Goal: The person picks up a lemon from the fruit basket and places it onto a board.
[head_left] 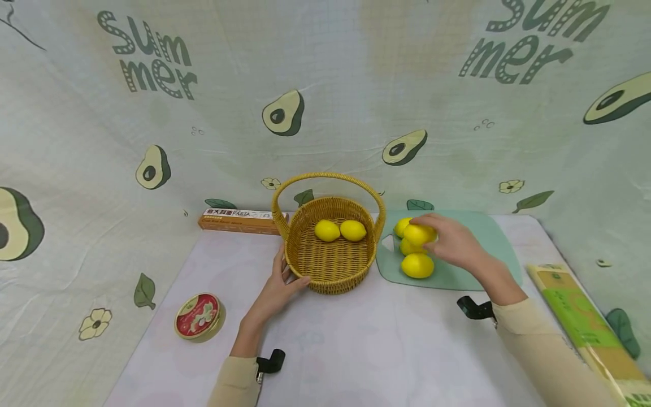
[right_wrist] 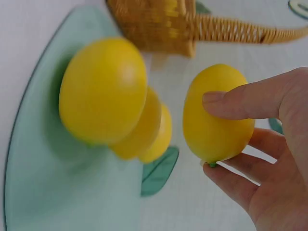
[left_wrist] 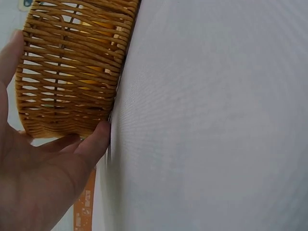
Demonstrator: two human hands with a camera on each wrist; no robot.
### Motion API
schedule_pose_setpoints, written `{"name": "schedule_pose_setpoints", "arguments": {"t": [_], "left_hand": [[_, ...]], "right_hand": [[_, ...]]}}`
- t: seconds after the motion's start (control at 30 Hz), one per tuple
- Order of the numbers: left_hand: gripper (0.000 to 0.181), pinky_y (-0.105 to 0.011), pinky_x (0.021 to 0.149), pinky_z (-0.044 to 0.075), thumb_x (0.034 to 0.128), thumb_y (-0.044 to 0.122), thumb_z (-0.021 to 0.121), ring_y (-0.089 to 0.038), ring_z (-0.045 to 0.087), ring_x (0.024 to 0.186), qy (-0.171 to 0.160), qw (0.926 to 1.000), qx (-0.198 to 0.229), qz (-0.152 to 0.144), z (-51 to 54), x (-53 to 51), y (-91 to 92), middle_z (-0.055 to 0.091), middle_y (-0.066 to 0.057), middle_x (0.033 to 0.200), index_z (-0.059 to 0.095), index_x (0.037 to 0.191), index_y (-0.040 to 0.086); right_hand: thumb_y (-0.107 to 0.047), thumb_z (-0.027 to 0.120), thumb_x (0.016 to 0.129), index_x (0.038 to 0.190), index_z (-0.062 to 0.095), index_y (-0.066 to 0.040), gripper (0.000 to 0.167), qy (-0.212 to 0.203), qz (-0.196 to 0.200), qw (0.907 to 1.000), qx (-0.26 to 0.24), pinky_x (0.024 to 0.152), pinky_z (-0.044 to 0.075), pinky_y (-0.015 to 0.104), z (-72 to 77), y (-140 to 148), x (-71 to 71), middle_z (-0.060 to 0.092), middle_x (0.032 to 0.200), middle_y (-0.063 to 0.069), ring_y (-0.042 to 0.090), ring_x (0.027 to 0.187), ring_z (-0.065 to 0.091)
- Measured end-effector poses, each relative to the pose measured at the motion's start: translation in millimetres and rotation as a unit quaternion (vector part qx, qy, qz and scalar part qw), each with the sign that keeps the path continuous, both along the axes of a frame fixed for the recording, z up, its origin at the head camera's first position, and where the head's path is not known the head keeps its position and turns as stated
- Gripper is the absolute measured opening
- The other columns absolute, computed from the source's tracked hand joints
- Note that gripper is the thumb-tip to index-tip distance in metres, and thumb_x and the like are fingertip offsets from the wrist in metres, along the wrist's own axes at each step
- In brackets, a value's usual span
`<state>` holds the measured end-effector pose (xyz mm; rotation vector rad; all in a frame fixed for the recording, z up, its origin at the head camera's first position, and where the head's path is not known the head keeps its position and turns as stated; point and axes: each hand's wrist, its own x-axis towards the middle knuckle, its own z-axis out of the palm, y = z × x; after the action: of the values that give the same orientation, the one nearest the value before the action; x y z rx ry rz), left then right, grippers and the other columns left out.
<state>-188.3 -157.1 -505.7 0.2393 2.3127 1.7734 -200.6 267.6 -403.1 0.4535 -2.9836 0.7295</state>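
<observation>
A round wicker basket (head_left: 331, 287) with a tall arched handle stands on the table, two yellow lemons (head_left: 353, 230) lying inside toward the back. My left hand (head_left: 277, 291) holds the basket's near left side, its thumb by the rim and its fingers curved against the woven wall (left_wrist: 72, 72). To the right, my right hand (head_left: 454, 240) pinches a lemon (right_wrist: 216, 115) between thumb and fingers. That lemon is raised above a pale green cutting board (head_left: 468, 277). Three more lemons rest on the board in a row, the nearest one (head_left: 417, 265) fully visible.
Behind the basket on the left lies a pasta box (head_left: 239, 221). A round red-and-gold tin (head_left: 199, 317) sits at the left of the table. Along the right edge is a long green-and-yellow packet (head_left: 585, 322). A printed cloth (head_left: 335, 135) hangs behind everything.
</observation>
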Motion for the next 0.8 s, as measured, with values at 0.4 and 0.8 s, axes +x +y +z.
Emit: {"name": "schedule_pose_setpoints", "arguments": {"t": [0.4,0.8], "left_hand": [[0.110,-0.054,0.119,0.031,0.0872,0.034,0.077,-0.039,0.022,0.151,-0.003,1.0000,0.006,0.001,0.1,1.5,-1.2,0.006,-0.005,0.168,-0.009,0.154,0.050],[0.109,-0.053,0.119,0.031,0.0862,0.037,0.078,-0.039,0.022,0.151,-0.012,0.9999,0.002,0.010,0.2,2.5,-0.3,0.006,-0.006,0.168,-0.008,0.150,0.058]], "right_hand": [[0.002,0.063,0.087,0.140,0.052,-0.001,0.055,-0.019,-0.041,0.9988,-0.020,0.109,0.034,0.067,-20.9,42.0,-23.3,0.050,0.144,0.024,0.046,0.131,0.044],[0.004,0.056,0.084,0.140,0.050,0.003,0.056,-0.052,-0.049,0.9975,-0.003,0.112,0.030,0.068,-44.4,56.7,-43.5,0.048,0.144,0.027,0.049,0.135,0.039]]}}
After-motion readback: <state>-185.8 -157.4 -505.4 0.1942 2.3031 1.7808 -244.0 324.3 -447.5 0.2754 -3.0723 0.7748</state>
